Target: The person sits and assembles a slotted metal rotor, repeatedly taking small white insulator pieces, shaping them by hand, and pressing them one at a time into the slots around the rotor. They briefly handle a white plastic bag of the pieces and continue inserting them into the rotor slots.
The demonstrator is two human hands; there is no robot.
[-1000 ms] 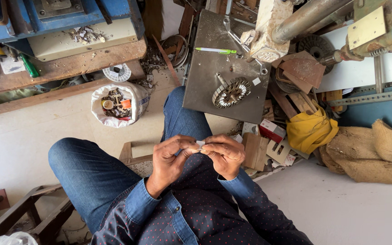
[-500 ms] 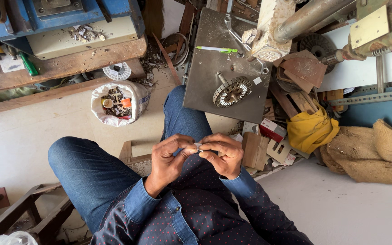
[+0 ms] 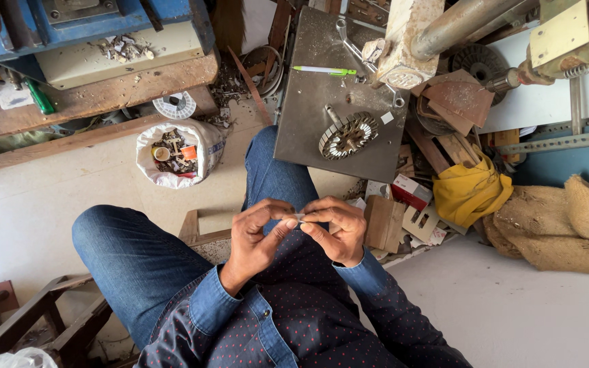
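I sit with my knees apart in blue jeans and hold both hands together above my lap. My left hand (image 3: 257, 235) and my right hand (image 3: 335, 228) pinch a small pale strip (image 3: 299, 218) between their fingertips. The strip is tiny and mostly hidden by the fingers. Beyond my right knee lies a grey metal plate (image 3: 308, 116) that carries a round slotted metal core (image 3: 347, 135) with a rod through it.
A white bag of scraps (image 3: 178, 153) stands on the pale floor at left. A green pen (image 3: 322, 70) lies on the plate. Wooden blocks (image 3: 383, 221), a yellow cloth (image 3: 468, 191) and burlap sacking (image 3: 567, 225) crowd the right. A wooden bench (image 3: 90, 95) with a blue machine sits top left.
My hands have stayed together over my lap. The fingers shifted slightly on the small strip, and the right hand moved a little closer to the left.
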